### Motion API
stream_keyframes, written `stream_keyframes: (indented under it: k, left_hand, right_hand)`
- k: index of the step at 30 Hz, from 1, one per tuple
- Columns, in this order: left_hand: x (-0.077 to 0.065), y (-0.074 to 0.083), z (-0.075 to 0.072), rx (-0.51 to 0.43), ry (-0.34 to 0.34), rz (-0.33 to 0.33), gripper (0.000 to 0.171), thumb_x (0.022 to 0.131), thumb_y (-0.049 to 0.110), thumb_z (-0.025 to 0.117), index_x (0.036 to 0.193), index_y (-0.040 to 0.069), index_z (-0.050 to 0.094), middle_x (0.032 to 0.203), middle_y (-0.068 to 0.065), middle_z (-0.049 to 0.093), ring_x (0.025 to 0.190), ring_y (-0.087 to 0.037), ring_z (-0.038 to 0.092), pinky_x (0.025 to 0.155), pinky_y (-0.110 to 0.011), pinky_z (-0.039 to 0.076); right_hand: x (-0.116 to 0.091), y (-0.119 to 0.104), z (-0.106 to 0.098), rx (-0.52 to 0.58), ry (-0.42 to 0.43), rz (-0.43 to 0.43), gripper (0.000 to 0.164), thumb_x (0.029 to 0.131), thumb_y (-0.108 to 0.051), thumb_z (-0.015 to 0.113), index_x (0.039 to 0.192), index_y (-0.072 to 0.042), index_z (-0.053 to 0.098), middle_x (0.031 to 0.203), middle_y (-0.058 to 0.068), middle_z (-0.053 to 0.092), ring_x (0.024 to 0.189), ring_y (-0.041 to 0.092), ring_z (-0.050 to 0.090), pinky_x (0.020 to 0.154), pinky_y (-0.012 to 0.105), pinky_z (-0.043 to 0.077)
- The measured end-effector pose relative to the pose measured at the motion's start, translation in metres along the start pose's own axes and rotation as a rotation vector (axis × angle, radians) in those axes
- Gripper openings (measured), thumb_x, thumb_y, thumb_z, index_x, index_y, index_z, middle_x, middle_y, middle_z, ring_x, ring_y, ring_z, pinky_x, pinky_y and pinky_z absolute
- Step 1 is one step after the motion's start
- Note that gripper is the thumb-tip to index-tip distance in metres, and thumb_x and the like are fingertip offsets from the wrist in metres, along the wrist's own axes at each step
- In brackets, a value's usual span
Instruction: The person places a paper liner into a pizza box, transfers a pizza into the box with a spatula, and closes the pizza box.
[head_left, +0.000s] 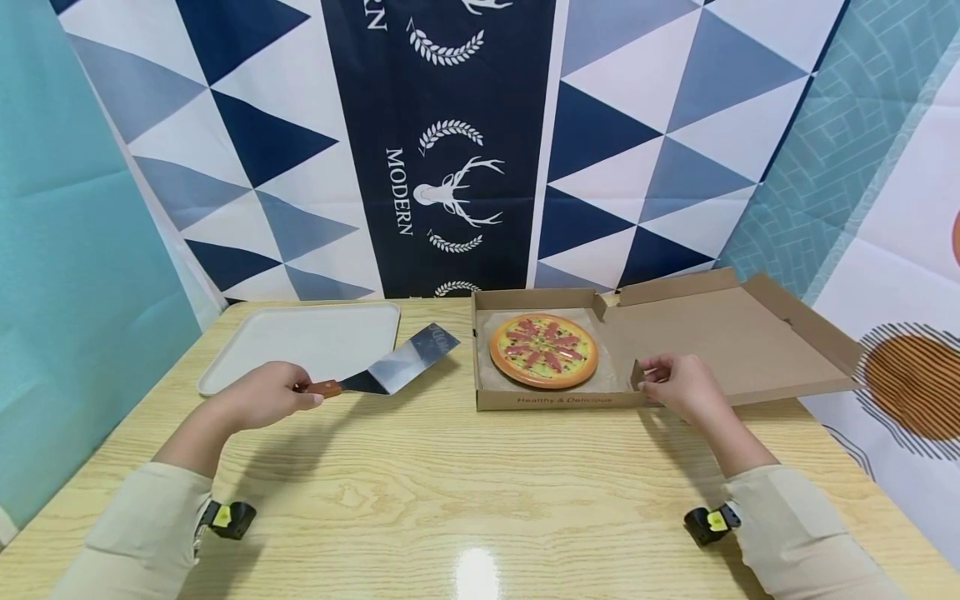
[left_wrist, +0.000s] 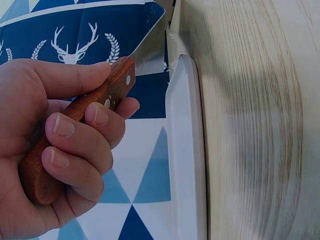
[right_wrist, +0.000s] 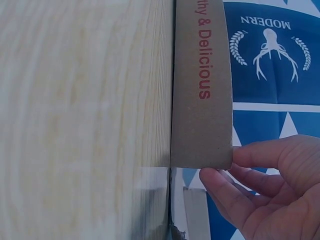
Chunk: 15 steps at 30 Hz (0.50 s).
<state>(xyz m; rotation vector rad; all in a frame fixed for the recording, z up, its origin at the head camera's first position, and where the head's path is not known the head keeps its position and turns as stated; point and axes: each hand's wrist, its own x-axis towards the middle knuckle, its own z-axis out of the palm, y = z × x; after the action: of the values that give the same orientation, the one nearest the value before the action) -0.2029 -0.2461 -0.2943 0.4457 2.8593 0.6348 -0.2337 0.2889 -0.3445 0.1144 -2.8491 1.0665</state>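
While right fingers (right_wrist: 257,154) pinch the box (right_wrist: 202,130), left fingers (left_wrist: 82,142) grip the spatula (head_left: 386,375).
Ideally, angle the blade (head_left: 420,354) beyond them low.

pizza (head_left: 543,352) in box (head_left: 498,402), tray (head_left: 315,342) to left

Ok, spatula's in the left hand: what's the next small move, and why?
Probably bring the spatula toward the pizza in the open box: the left hand grips it, blade raised beside the box, and the right hand pinches the box's corner.
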Motion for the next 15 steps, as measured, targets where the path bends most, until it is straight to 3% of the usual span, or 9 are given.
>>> stream_keyframes:
  k: [15]
  left_hand:
    - [0.0003,-0.0058,0.0017,0.055,0.061,-0.075,0.029,0.096,0.022,0.059,0.096,-0.006,0.064,0.082,-0.009,0.06,0.069,-0.022,0.05,0.061,-0.036,0.04]
  right_hand:
    - [-0.0009,0.0001,0.0002,0.002,0.002,-0.003,0.028,0.086,0.0,0.068,0.11,0.013,0.06,0.09,0.02,0.064,0.08,0.026,0.061,0.057,0.025,0.05]
